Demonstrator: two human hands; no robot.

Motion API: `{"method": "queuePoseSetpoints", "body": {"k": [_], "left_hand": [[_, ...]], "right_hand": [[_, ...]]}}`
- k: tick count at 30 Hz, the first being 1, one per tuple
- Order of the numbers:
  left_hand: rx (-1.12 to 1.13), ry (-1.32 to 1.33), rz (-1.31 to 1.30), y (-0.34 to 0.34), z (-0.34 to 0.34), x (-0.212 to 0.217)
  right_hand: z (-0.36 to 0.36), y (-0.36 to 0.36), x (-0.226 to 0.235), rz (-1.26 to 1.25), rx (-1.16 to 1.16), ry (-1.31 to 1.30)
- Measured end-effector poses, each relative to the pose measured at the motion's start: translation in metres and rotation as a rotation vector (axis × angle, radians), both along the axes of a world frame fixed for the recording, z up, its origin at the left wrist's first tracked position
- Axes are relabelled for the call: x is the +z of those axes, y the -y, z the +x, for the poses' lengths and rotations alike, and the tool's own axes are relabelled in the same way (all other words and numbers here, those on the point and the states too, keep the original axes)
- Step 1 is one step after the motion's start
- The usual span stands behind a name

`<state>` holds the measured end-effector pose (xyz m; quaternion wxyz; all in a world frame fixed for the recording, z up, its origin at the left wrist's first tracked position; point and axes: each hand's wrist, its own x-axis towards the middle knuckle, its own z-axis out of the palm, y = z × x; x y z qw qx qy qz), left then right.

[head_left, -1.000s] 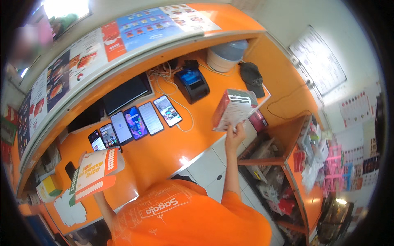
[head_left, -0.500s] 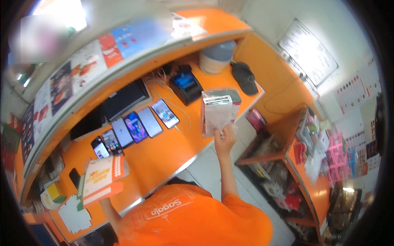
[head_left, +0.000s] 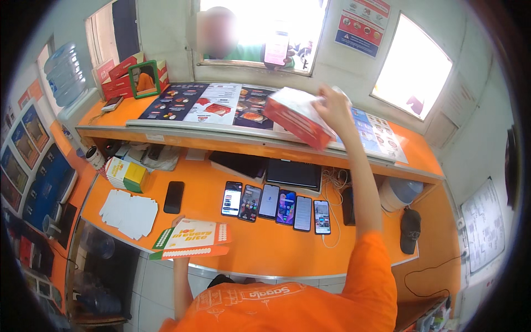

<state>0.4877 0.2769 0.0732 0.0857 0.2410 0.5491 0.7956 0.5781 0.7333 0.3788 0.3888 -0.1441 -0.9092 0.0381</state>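
High over the raised counter, my right hand [head_left: 335, 110] is closed on the gathered top of a clear plastic bag. Inside the bag is a red and white box [head_left: 301, 123], hanging tilted above the printed menu sheets. Lower down, on the left, my left hand [head_left: 181, 264] grips a partly folded cardboard food carton [head_left: 191, 239], white with orange and green edges. The carton covers most of that hand's fingers. Beyond the bag, a person at the window holds up a phone [head_left: 276, 51] with a pink screen.
Several phones [head_left: 286, 207] lie in a row on the orange desk [head_left: 265, 249]. A black phone [head_left: 174, 197], white cut-out cards [head_left: 130, 214] and a yellow-green box [head_left: 126, 174] are at left. A black cap [head_left: 410, 229] sits at right. Menu sheets [head_left: 213, 105] cover the raised counter [head_left: 94, 113].
My view has swung left to face the window. My right hand has brought the bagged box from the desk's right end up over the raised counter. My left hand still holds the carton.
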Motion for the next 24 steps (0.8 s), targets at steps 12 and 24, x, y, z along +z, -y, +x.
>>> {"method": "queuePoseSetpoints", "body": {"k": [12, 24], "left_hand": [[0.536, -0.071, -0.381, 0.150, 0.041, -0.026], [0.466, 0.133, -0.818, 0.150, -0.013, -0.001]], "right_hand": [[-0.287, -0.052, -0.053, 0.006, -0.136, 0.265], [-0.192, 0.107, -0.074, -0.062, 0.262, -0.292]]}}
